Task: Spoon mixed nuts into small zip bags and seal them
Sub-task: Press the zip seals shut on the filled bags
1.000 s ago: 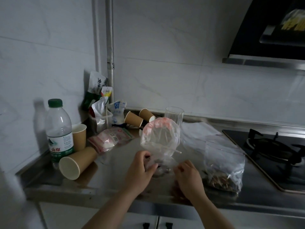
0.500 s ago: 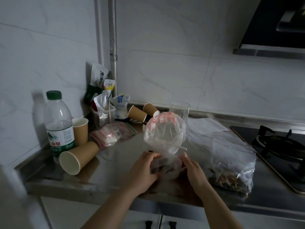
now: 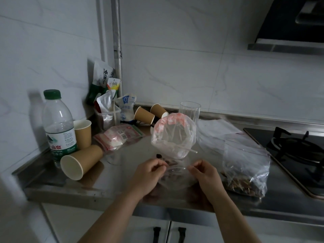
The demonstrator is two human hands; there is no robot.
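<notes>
A small clear zip bag (image 3: 177, 177) with some nuts inside lies on the steel counter (image 3: 122, 174) between my hands. My left hand (image 3: 149, 174) pinches its top edge at the left. At the right end my right hand (image 3: 205, 174) pinches the same edge. Just behind stands an open clear bag with a red-printed rim (image 3: 173, 135), and a thin white handle (image 3: 190, 150) pokes out of it. A large clear bag of mixed nuts (image 3: 245, 171) sits to the right.
Paper cups (image 3: 78, 161) lie and stand at the left beside a water bottle (image 3: 58, 127). Snack packets (image 3: 119, 135) and a clear glass (image 3: 189, 111) are at the back. A gas hob (image 3: 298, 151) is at the far right. The counter's front edge is just under my wrists.
Both hands have come onto the small bag's top edge and now pinch it at either end. The camera has tilted slightly.
</notes>
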